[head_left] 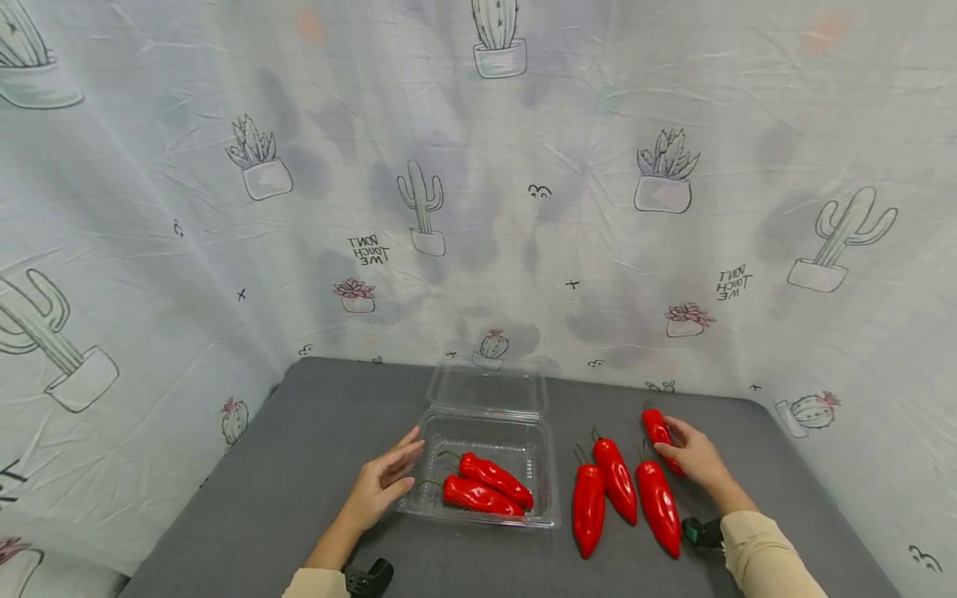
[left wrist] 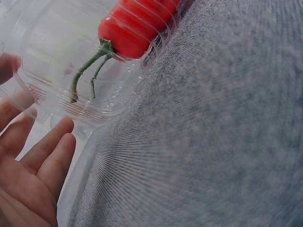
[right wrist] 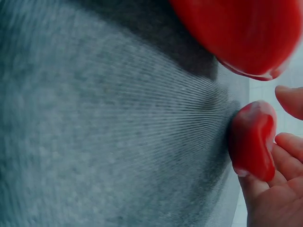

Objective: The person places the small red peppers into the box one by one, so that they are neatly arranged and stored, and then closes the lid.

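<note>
A clear plastic clamshell box (head_left: pixel 553 465) lies with its lid folded back, and two red peppers (head_left: pixel 482 496) are inside it. My left hand (head_left: pixel 377 482) is at the box's left side, fingers extended; in the left wrist view, fingertips (left wrist: pixel 64 125) are by the clear wall, near green stems. My right hand (head_left: pixel 697 453) is at the farthest loose red pepper (head_left: pixel 655 425). In the right wrist view its fingers lie along that pepper (right wrist: pixel 253 139), while the thumb (right wrist: pixel 291 101) stands apart from it.
Three more red peppers lie between the box and my right hand: a left one (head_left: pixel 589 508), a middle one (head_left: pixel 616 480) and a right one (head_left: pixel 659 507). The grey tabletop (head_left: pixel 247 490) meets a cactus-print curtain (head_left: pixel 508 216) at the back and sides.
</note>
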`<move>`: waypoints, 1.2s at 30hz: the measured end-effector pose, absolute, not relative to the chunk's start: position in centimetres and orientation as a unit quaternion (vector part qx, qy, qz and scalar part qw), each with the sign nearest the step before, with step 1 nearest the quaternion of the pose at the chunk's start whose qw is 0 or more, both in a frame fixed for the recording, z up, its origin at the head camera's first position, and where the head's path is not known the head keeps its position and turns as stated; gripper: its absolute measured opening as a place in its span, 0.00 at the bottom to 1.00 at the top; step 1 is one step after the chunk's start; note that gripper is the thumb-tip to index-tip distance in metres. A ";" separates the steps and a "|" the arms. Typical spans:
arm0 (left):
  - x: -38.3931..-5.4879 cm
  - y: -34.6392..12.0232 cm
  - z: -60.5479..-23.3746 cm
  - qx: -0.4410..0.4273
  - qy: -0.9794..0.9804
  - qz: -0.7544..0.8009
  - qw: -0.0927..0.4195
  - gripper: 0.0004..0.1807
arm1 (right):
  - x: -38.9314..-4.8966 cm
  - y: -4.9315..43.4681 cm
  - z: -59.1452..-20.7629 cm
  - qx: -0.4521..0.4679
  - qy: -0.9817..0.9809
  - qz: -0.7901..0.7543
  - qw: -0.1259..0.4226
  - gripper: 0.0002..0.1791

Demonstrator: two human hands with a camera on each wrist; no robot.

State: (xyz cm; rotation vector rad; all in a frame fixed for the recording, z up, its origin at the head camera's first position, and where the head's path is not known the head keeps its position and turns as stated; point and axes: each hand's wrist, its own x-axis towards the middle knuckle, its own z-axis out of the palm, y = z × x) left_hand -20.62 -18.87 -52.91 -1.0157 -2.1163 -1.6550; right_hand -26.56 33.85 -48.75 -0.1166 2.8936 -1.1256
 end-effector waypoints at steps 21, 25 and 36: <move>-20.5 -18.9 -52.8 -0.333 -0.745 -0.563 0.131 0.25 | -26.8 33.5 -48.6 -0.009 0.945 -0.327 0.006 0.37; -20.6 -18.9 -52.9 -0.332 -0.746 -0.563 0.130 0.25 | -26.7 33.5 -48.8 -0.013 0.942 -0.336 -0.001 0.36; -20.7 -18.9 -53.0 -0.335 -0.748 -0.556 0.137 0.26 | -26.6 33.7 -49.0 -0.010 0.931 -0.365 -0.009 0.36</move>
